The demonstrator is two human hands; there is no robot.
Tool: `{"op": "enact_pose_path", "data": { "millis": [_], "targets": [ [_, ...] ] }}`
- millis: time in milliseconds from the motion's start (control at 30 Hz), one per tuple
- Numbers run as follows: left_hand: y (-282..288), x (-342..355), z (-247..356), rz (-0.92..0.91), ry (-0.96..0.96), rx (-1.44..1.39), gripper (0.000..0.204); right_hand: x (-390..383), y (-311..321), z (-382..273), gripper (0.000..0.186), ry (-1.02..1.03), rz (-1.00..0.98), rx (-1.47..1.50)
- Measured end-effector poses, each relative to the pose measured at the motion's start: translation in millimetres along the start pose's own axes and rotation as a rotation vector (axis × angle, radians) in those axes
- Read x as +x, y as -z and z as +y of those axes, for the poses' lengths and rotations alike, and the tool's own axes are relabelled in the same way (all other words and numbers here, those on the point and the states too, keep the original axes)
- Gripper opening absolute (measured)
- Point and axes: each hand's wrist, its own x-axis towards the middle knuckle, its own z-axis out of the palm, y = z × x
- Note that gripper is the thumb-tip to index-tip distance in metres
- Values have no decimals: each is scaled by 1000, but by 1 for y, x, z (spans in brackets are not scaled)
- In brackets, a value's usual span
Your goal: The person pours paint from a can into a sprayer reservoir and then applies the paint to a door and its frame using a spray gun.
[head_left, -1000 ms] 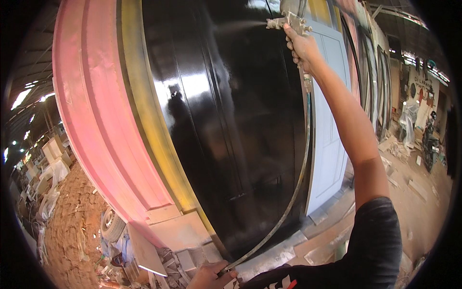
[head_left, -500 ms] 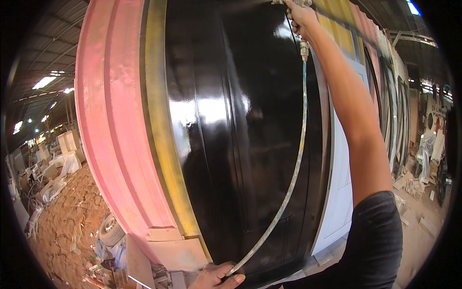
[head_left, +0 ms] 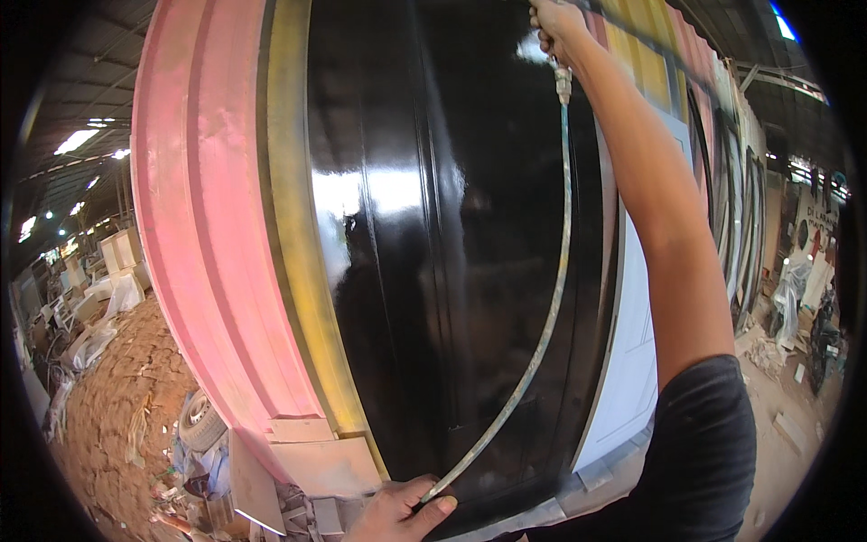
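Observation:
A tall glossy black door panel [head_left: 461, 271] stands before me, reflecting light. At the top, my right hand [head_left: 555, 27] grips the spray gun, whose body is mostly beyond the upper edge or hidden behind my fingers. From its fitting [head_left: 564, 83], a paint-speckled hose [head_left: 561, 271] curves down across the panel to my left hand [head_left: 408, 506], which is closed around it at the bottom. Left of the black panel is a yellow strip [head_left: 316, 343] beside pink ribbed metal sheeting [head_left: 203, 226]; a pale blue-grey door [head_left: 610, 425] leans to the right.
A tyre [head_left: 199, 420], scrap boards [head_left: 257, 479] and debris lie at lower left on brick-strewn ground [head_left: 108, 406]. Offcuts and plastic-wrapped items [head_left: 790, 294] stand along the right under a metal roof. Yellow corrugated sheeting [head_left: 646, 63] rises behind the pale door.
My right hand and the gun have risen toward the upper edge since a second ago, the gun largely leaving view. The visible spray from earlier is out of sight. My left hand still holds the hose.

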Motion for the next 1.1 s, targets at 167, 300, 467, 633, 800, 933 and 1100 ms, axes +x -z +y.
{"op": "enact_pose_path", "data": {
  "millis": [167, 300, 467, 633, 800, 933, 1100],
  "targets": [
    [17, -39, -37, -39, 35, 60, 25, -81, 28, 59, 47, -102, -55, -191],
    [32, -70, -52, -152, 177, 43, 27, -150, 63, 97, 51, -252, -70, -264],
    [45, -107, -66, -265, 291, 83, 22, -246, 104, 121, 46, -375, -47, -280],
    [37, -150, -114, -341, 380, 75, 23, -347, 132, 163, 42, -540, -36, -273],
    [4, -219, -197, -375, 642, 173, 33, -443, 151, 202, 44, -648, -76, -311],
    [-54, -281, -266, -426, 782, 132, 37, -519, 195, 239, 44, -734, -69, -312],
    [-148, -333, -319, -438, 778, 163, 37, -619, 219, 300, 45, -749, -99, -280]
  ]
}}
